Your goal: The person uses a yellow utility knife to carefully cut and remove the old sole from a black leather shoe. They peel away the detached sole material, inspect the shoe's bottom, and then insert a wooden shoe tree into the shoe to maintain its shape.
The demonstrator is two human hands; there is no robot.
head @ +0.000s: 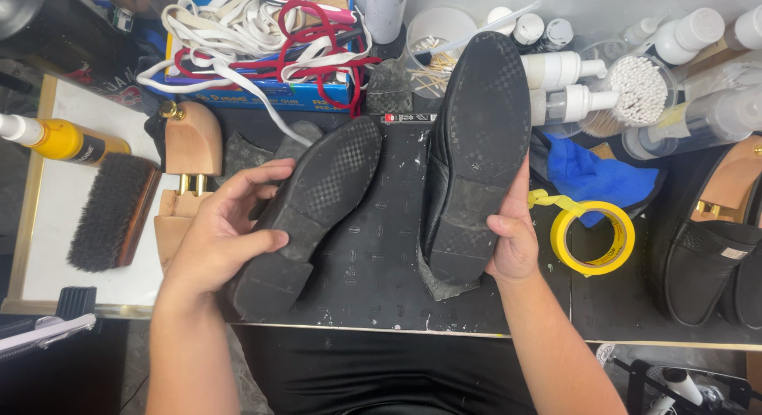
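Note:
My left hand (221,228) grips a black shoe (313,208) near its heel, sole turned up, toe pointing away to the right. My right hand (514,239) holds a second black shoe (476,145) by its heel end, sole also facing me, toe pointing to the far side. Both soles show a checkered tread. The two shoes hover over a dark cutting mat (373,264) on the bench, a small gap between them.
A wooden shoe tree (190,165) and a bristle brush (107,212) lie at left, next to a yellow bottle (59,138). Tangled white and red laces (262,34) sit behind. Yellow tape (593,238), a blue cloth (595,177), cotton swabs (635,89), pump bottles and another black shoe (702,260) fill the right.

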